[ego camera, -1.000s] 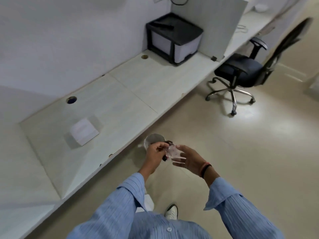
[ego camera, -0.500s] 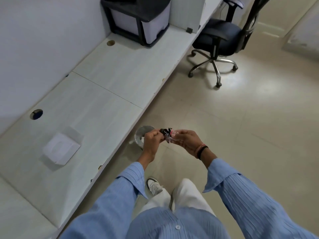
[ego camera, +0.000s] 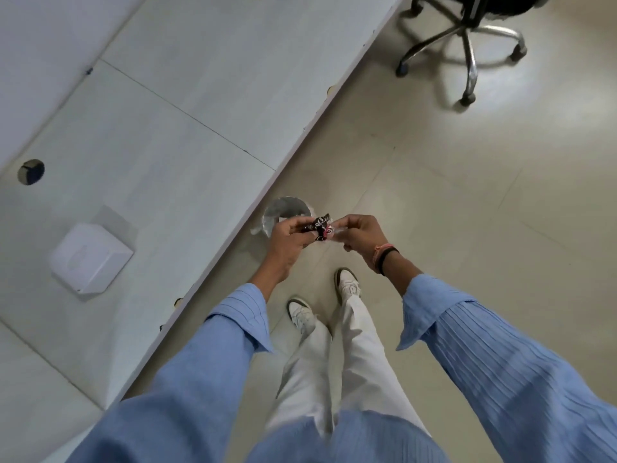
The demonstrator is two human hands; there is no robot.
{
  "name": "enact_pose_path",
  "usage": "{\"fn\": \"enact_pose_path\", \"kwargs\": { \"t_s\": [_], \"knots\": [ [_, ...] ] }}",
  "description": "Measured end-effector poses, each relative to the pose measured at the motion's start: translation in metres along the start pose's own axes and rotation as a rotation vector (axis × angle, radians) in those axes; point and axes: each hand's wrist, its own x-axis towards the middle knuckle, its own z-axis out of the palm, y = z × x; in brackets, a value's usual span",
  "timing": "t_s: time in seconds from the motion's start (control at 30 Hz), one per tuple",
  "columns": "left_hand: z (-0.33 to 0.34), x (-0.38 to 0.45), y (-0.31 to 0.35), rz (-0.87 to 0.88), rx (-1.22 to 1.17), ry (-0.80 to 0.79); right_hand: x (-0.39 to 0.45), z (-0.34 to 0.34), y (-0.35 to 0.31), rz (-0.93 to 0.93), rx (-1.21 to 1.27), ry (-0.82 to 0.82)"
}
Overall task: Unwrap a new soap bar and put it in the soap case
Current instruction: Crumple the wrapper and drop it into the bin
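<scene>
- Crumpled black-and-pink wrapper [ego camera: 320, 227] sits between my two hands, bunched up small, with a bit of clear film trailing toward the right side; I judge it is being balled up so it can be thrown away in one piece.
- My left hand [ego camera: 288, 240] pinches the dark end of the wrapper between thumb and fingertips, the other fingers curled in under it.
- My right hand [ego camera: 359, 233] pinches the pale, clear end, fingers closed and knuckles up, so the two hands nearly touch across the scrap.
- I cannot see a soap bar in either hand; if one is there it is hidden by the fingers, and I cannot tell.
- Both hands hang over the floor, just off the edge of the desk [ego camera: 187, 135], right above a small bin [ego camera: 285, 208] with a pale liner that stands tucked against the desk edge. That spot looks chosen: the wrapper can drop straight in.
- On the desk, well to the left of the hands, lies a white box with rounded corners [ego camera: 91, 257], lid shut as far as I can see. I take it for the soap case, though nothing shows what it holds.
- Farther out, a round cable hole [ego camera: 31, 172] marks the desk near the wall, and the wheeled base of an office chair [ego camera: 467, 45] stands on the floor at the top right, well clear of the work.
- My shoes [ego camera: 347, 285] point toward the bin, so I stand facing it.
</scene>
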Motion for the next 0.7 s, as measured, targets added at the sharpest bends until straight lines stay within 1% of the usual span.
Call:
{"fn": "enact_pose_path", "kwargs": {
  "t_s": [0.07, 0.13, 0.27, 0.33, 0.43, 0.53, 0.63, 0.7],
  "knots": [
    [0.003, 0.022, -0.015, -0.009, 0.046, 0.049, 0.023, 0.000, 0.008, 0.011, -0.042, -0.004],
    [0.007, 0.042, -0.031, -0.046, 0.029, 0.105, 0.052, 0.002, 0.021, 0.017, -0.087, 0.028],
    [0.004, 0.084, -0.066, -0.179, -0.121, 0.278, 0.115, 0.020, 0.049, 0.035, -0.249, 0.127],
    [-0.005, 0.107, -0.084, -0.211, -0.181, 0.335, 0.150, 0.035, 0.066, 0.023, -0.337, 0.105],
    [-0.020, 0.138, -0.107, -0.208, -0.282, 0.391, 0.203, 0.066, 0.093, -0.073, -0.533, 0.038],
    [-0.033, 0.165, -0.125, -0.186, -0.356, 0.436, 0.258, 0.098, 0.122, -0.190, -0.787, 0.022],
    [-0.044, 0.185, -0.147, -0.144, -0.389, 0.436, 0.303, 0.125, 0.145, -0.315, -0.988, 0.006],
    [-0.049, 0.194, -0.162, -0.119, -0.400, 0.433, 0.338, 0.134, 0.165, -0.337, -1.125, -0.055]
  ]
}}
